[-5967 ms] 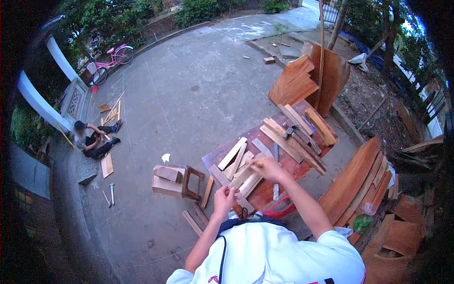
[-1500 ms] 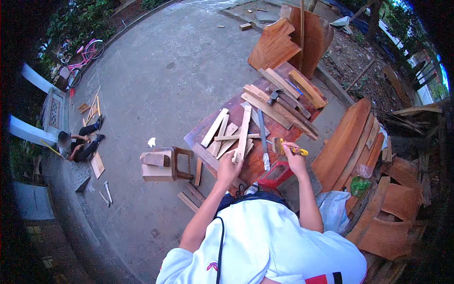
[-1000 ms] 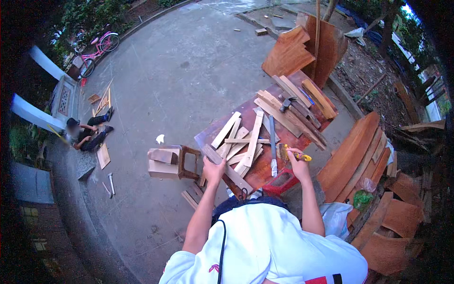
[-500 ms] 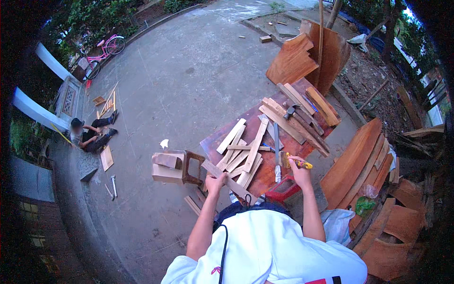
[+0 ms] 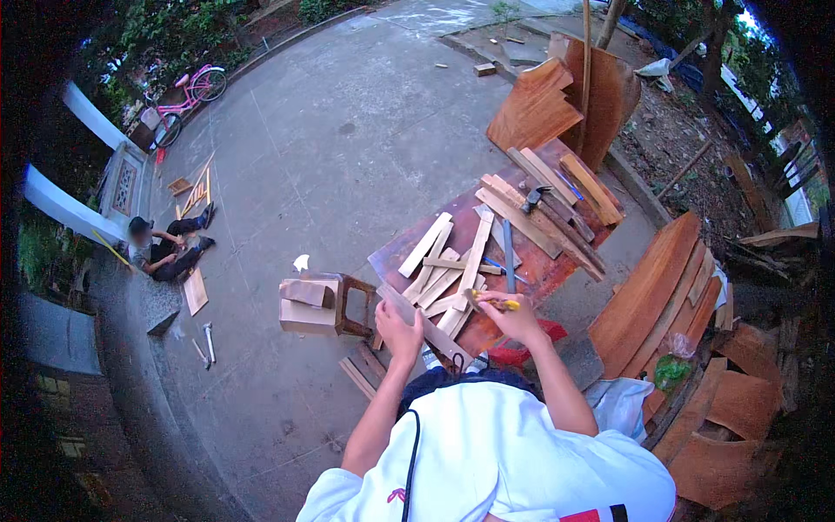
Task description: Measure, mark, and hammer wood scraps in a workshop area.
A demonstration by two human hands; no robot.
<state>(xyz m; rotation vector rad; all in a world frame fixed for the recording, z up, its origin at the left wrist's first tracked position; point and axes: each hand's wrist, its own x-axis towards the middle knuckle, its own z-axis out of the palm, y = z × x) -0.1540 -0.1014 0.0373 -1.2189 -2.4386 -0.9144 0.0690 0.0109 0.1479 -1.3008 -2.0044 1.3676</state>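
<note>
Left hand (image 5: 400,335) closed on a long flat board (image 5: 437,335), thumb over its face; board slants along the near edge of the red-brown table (image 5: 391,268), close before the worker's body; whether it rests on the tabletop, can't tell. Right hand (image 5: 515,320) grips a yellow-handled tool (image 5: 510,304), its head just above or at the loose sticks (image 5: 476,258). Hammer (image 5: 533,200) lies on stacked planks (image 5: 519,219) farther back. Wooden stool (image 5: 356,304) stands left of the table. Second person (image 5: 161,259) sits on the ground, well apart.
</note>
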